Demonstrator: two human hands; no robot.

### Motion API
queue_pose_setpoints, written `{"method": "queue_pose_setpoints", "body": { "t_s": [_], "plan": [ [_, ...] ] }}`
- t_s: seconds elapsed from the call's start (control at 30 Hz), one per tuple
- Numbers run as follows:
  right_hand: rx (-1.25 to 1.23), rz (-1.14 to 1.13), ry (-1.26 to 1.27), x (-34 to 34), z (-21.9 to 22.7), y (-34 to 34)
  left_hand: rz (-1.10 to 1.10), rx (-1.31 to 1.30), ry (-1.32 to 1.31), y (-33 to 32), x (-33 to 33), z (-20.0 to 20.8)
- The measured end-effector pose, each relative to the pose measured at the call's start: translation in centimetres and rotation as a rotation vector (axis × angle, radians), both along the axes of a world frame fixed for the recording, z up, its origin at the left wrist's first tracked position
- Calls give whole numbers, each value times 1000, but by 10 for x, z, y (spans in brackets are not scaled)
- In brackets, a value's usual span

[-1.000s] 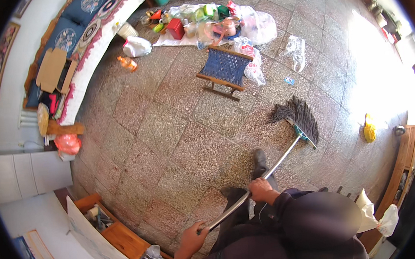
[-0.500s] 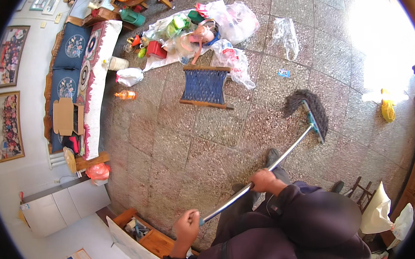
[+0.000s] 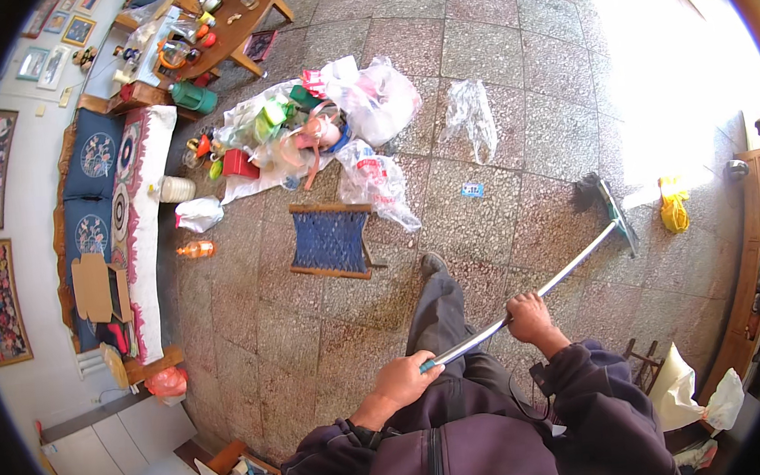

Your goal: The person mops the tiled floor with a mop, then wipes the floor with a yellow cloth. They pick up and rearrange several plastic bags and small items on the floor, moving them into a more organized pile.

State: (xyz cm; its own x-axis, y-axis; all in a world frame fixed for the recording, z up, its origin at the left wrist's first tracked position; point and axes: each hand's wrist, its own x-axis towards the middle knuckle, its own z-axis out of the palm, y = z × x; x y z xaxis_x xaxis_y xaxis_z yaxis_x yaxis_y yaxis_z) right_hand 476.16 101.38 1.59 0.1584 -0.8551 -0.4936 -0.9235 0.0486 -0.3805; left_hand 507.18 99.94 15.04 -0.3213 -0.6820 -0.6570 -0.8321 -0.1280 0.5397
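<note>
A flat mop with a dark fringe [image 3: 588,192] and a silver pole [image 3: 570,267] slants across the floor in front of me. Around the teal end of the pole my left hand [image 3: 402,382] is closed. Farther along, my right hand [image 3: 529,317] wraps the pole with its fingers. The mop head [image 3: 614,206] rests on the tiles at the right, beside the bright sunlit patch. Near it on the floor lies a yellow plastic bag [image 3: 674,207].
A blue-seated folding stool [image 3: 330,241] stands left of centre. Beyond it is a heap of bags and containers [image 3: 301,136]. A clear bag [image 3: 472,119], a blue packet [image 3: 473,190] and an orange bottle [image 3: 195,249] lie about. A sofa [image 3: 131,248] lines the left wall.
The mop head has moved right, toward the yellow bag. Both hands have shifted right with the pole, and my left hand is now closed on its end. One foot has stepped forward.
</note>
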Motion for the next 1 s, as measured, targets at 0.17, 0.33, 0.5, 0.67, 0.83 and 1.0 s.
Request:
{"method": "queue_pose_setpoints", "body": {
  "t_s": [0.17,0.33,0.5,0.67,0.83,1.0],
  "plan": [
    [168,-98,-183,0,-20,-48,-121,-15,-42,-75,-26,-17],
    [137,-405,-339,-17,-46,-90,-76,79,-44,-142,-27,-24],
    [174,-413,-361,-54,-47,-127,125,48,1,-179,-50,-22],
    [220,-133,-222,-110,-43,-171,528,41,230,-229,-109,-8],
    [133,-232,-321,-170,-38,-206,620,-14,230,-298,-185,22],
    [69,-273,-397,-209,-31,-225,575,-17,181,-335,-239,56]
  ]
}}
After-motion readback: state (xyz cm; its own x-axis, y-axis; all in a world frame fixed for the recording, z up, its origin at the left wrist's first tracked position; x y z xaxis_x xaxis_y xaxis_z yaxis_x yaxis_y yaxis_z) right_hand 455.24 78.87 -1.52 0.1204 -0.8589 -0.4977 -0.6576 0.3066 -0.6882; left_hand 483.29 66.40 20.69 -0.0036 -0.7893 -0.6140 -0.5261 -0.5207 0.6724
